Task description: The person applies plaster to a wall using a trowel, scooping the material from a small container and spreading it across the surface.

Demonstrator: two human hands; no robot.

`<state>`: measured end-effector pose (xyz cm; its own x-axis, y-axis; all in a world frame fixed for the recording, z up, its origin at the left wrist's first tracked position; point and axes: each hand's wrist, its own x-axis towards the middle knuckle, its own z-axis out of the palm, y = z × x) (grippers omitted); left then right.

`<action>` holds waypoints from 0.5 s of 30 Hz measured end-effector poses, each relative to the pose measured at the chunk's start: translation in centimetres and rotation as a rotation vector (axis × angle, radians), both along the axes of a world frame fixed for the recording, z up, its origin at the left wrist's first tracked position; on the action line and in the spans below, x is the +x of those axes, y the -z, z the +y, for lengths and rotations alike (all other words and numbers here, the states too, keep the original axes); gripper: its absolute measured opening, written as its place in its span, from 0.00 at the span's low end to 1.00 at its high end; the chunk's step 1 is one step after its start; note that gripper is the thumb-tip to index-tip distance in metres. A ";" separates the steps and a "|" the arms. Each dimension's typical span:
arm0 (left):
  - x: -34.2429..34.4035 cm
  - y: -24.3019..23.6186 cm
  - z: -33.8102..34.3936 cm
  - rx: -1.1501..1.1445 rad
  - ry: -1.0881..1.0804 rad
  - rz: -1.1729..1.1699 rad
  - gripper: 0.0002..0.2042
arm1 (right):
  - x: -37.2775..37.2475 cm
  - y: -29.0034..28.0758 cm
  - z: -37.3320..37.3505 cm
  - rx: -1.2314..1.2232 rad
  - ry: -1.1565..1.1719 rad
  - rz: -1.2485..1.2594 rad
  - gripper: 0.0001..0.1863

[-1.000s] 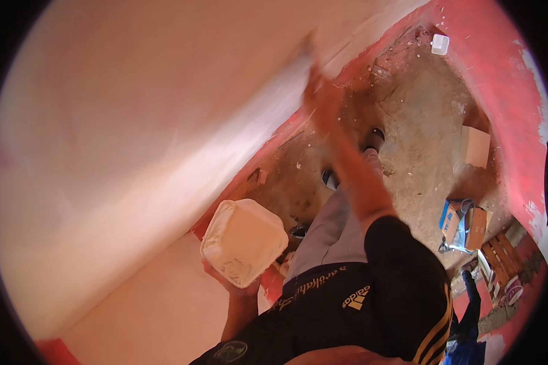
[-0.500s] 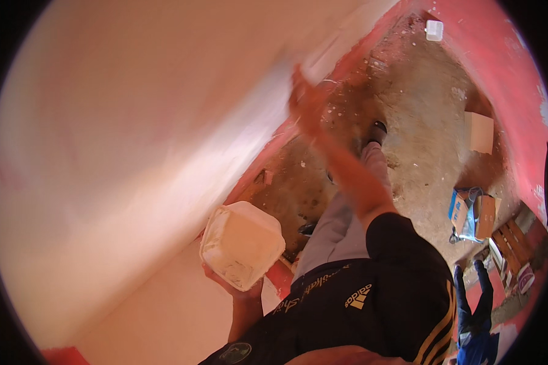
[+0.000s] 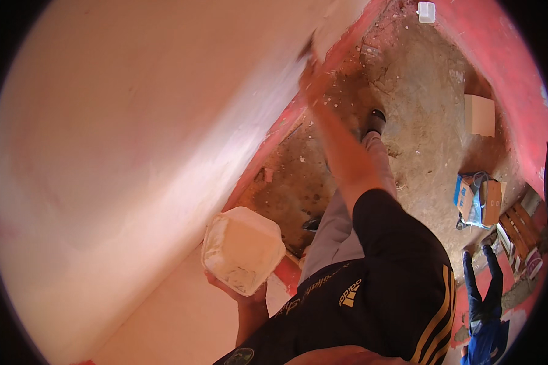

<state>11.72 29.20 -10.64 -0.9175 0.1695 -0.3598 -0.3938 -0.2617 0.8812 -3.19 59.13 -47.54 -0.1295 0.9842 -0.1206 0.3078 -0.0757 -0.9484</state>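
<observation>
In my left hand [image 3: 240,294], low and left of my body, is a squarish white plastic tub [image 3: 245,243]. The fingers wrap its underside and near side. Its pale inside is smeared with a cream-coloured paste. My right arm stretches far forward to the light-coloured wall [image 3: 182,115], and my right hand [image 3: 312,79] is up against its lower part, just above the pink band along the floor. That hand is smeared by motion. A dark, thin shape juts from its fingers toward the wall, too blurred to name.
A brown carton [image 3: 481,115] and an open blue and brown box [image 3: 481,201] stand on the stained floor [image 3: 420,152] to the right. Slatted wood [image 3: 519,230] lies beyond. A white foam container [image 3: 426,12] sits at the far corner. Another person [image 3: 484,310] is at lower right.
My right hand has moved a little farther forward along the wall. The tub in my left hand stays nearly in place, while the view has shifted slightly.
</observation>
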 end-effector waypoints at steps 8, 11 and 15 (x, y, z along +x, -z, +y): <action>-0.9 0.2 0.3 -0.197 0.073 0.082 0.27 | 7.9 3.5 -9.4 -0.014 -0.290 -0.060 0.22; 0.3 -0.1 -0.1 -0.124 -0.124 -0.006 0.30 | 4.2 -3.7 3.6 -0.010 -0.005 0.180 0.21; -1.4 1.1 -2.0 -0.101 -0.018 -0.069 0.34 | 1.7 -0.8 1.9 0.016 -0.070 -0.006 0.20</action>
